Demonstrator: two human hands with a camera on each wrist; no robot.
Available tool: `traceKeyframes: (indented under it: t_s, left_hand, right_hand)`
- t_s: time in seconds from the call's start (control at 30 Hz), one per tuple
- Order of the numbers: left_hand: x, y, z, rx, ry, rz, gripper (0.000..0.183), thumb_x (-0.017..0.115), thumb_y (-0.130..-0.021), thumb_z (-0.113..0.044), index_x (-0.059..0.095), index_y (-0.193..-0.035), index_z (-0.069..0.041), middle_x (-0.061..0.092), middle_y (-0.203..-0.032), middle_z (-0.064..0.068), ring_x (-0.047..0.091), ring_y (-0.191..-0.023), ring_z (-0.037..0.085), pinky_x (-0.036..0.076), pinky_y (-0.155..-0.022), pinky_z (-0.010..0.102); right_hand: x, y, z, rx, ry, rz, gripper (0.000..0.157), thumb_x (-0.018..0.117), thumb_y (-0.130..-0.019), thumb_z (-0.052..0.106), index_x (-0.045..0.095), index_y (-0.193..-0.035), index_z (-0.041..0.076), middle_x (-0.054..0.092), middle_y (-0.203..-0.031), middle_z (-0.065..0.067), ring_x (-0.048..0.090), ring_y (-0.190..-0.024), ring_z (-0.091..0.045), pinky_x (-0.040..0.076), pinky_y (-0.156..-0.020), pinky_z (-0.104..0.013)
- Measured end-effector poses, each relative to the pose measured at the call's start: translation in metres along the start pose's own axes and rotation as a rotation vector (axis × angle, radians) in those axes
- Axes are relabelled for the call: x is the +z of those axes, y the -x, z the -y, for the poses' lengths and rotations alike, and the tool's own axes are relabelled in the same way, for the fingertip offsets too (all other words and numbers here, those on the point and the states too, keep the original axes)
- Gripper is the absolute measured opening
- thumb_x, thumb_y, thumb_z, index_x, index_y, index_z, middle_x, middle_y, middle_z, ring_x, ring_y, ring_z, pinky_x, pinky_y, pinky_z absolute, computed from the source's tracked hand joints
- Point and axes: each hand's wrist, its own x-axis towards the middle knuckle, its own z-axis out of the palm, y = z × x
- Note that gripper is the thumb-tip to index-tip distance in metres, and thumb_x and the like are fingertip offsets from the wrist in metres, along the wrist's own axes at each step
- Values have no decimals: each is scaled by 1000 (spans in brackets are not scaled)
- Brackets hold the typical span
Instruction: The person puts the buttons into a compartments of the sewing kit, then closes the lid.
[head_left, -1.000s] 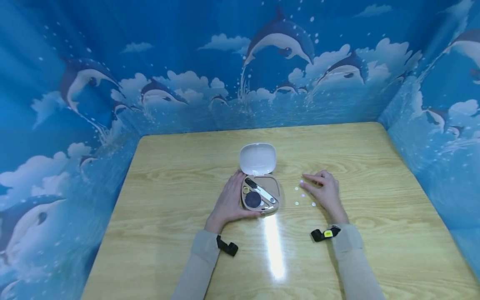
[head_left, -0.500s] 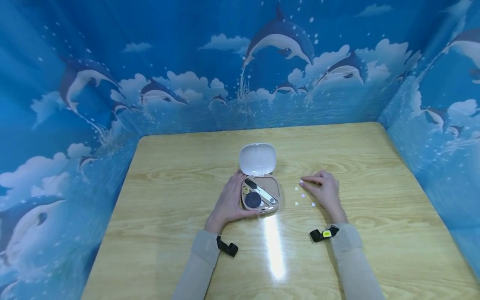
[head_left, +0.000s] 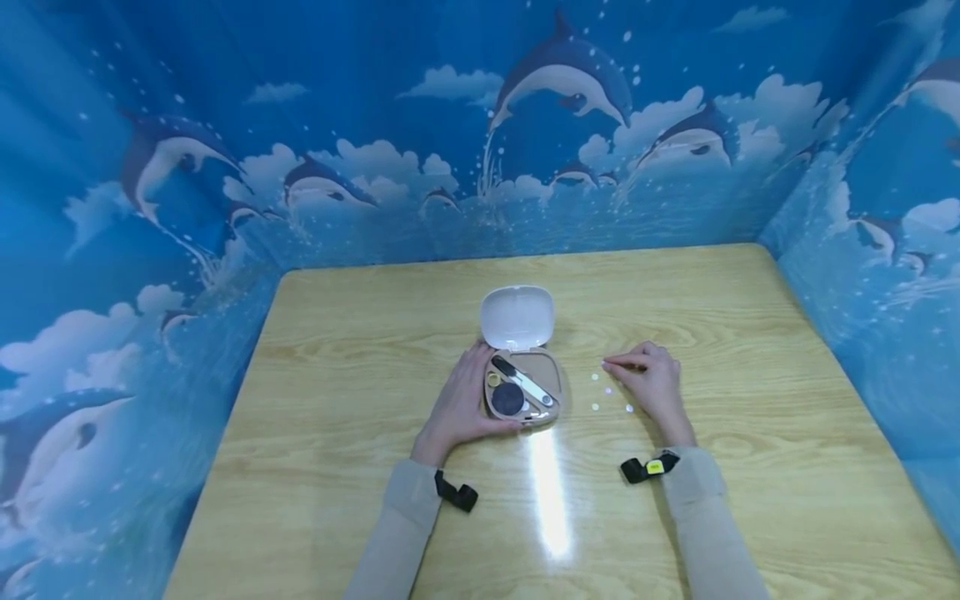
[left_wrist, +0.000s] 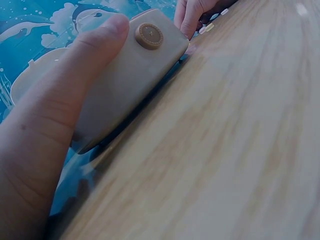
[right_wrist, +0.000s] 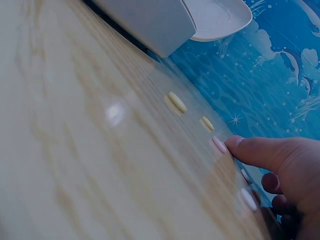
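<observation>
A small beige sewing kit box (head_left: 537, 367) stands open on the table, its white lid (head_left: 517, 317) raised at the back. My left hand (head_left: 461, 404) grips it from the left, thumb along the front side by the round brown catch (left_wrist: 149, 36). Inside lie a slim black-and-silver tool (head_left: 528, 386), a dark disc (head_left: 507, 399) and a gold ring-like piece (head_left: 492, 379). To the right, my right hand (head_left: 654, 383) pinches a small pale button (head_left: 604, 364), mostly covered by thumb and forefinger. Close by lie a pink button (right_wrist: 219, 145), a white button (right_wrist: 248, 199) and two yellowish buttons (right_wrist: 177, 102).
The wood-grain table (head_left: 360, 358) reaches well out on both sides of the box. A blue dolphin-print curtain (head_left: 375, 208) stands along its back, left and right edges. Both wrists wear black straps with cameras (head_left: 633, 471).
The right thumb and forefinger have come together over the pale button, which showed more clearly before. The left hand and the box stay in place.
</observation>
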Motion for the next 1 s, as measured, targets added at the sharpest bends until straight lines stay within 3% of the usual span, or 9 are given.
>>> traceKeyframes:
  t_s: [0.67,1.0]
  left_hand:
    - [1,-1,0,9,3,-6,135,72,-58,-84,8,-160,-23,9,-166,-4,9,-151,16,10,-124,41]
    - [0,-2,1,19,12,-20,134,72,-59,-84,10,-160,-21,11,-166,-2,11,-151,18,11,-124,43]
  right_hand:
    - [2,0,-4,-61,-38,-98,7,86,-77,9,80,-81,7,63,-78,-5,48,-75,-15,35,-68,-25]
    - [3,0,-3,-80,-49,-124,7,85,-75,5,79,-79,4,63,-75,-7,48,-74,-14,37,-66,-23]
